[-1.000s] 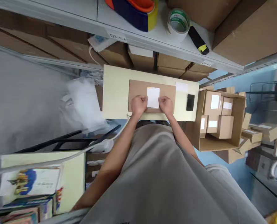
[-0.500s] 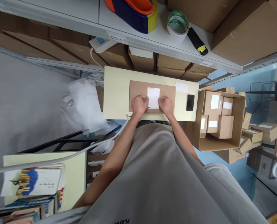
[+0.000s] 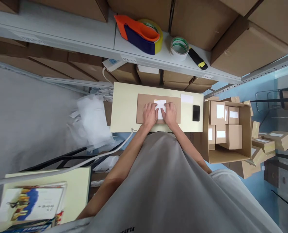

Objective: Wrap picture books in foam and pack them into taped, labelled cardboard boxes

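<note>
A flat brown cardboard box (image 3: 140, 108) lies on the pale yellow table (image 3: 122, 106) before me. On the middle of its top is a white label (image 3: 160, 104). My left hand (image 3: 149, 115) rests on the box at the label's left edge, fingers stretched out and thumb toward the label. From the other side, my right hand (image 3: 170, 114) lies over the label's right edge with its fingers spread. Neither hand grips anything. A white paper slip (image 3: 187, 98) and a black phone (image 3: 196, 113) lie to the right of the box.
An open carton (image 3: 227, 157) of labelled small boxes stands right of the table. Above, a shelf (image 3: 85, 34) bears a tape dispenser (image 3: 141, 35), a tape roll (image 3: 179, 48) and a cutter (image 3: 197, 59). Plastic bags (image 3: 93, 118) hang at the left; a white cable (image 3: 105, 152) crosses below them.
Both hands have gone from pinched fingers at the label's lower sides to flat, spread fingers higher on it. The label now lies flat against the box. The view has shifted upward.
</note>
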A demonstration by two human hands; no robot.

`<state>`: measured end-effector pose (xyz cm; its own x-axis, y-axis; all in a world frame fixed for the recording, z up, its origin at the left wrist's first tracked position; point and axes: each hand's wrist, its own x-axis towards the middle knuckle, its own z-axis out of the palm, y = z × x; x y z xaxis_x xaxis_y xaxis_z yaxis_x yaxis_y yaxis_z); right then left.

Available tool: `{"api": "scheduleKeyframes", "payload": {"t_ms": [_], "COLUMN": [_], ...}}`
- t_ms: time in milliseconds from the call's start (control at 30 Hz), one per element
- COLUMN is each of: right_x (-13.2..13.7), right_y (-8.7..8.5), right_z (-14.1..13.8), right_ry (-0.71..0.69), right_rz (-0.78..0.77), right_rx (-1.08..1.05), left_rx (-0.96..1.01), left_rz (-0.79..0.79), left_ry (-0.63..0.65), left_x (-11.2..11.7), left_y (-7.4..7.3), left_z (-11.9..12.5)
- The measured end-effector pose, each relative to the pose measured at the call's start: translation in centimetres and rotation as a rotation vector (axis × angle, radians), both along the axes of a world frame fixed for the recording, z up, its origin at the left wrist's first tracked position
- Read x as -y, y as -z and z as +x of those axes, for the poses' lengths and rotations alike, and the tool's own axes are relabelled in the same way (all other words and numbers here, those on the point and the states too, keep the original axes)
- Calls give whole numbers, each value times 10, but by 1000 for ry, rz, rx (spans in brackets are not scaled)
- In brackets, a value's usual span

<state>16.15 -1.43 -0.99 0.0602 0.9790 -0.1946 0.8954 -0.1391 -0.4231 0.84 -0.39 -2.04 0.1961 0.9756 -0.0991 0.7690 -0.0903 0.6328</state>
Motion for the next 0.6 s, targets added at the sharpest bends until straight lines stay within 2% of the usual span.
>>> {"api": "scheduleKeyframes", "payload": {"t_ms": [100, 200, 367, 600], "right_x": [-4, -4, 1, 0], "right_y": [6, 17, 27, 22], "right_z": [-7, -6, 7, 11], "right_ry": [-194, -291, -351, -351], "right_rz": [21, -32, -40, -32], "right_rx": [45, 86, 106, 54], "left_rx": [27, -9, -125, -152], "left_rz": [63, 32, 23, -3], "left_ry": [182, 292, 374, 385], "left_x": [-7, -10, -7, 8], "left_y": [7, 17, 21, 12], "left_z": [5, -3, -31, -48]}}
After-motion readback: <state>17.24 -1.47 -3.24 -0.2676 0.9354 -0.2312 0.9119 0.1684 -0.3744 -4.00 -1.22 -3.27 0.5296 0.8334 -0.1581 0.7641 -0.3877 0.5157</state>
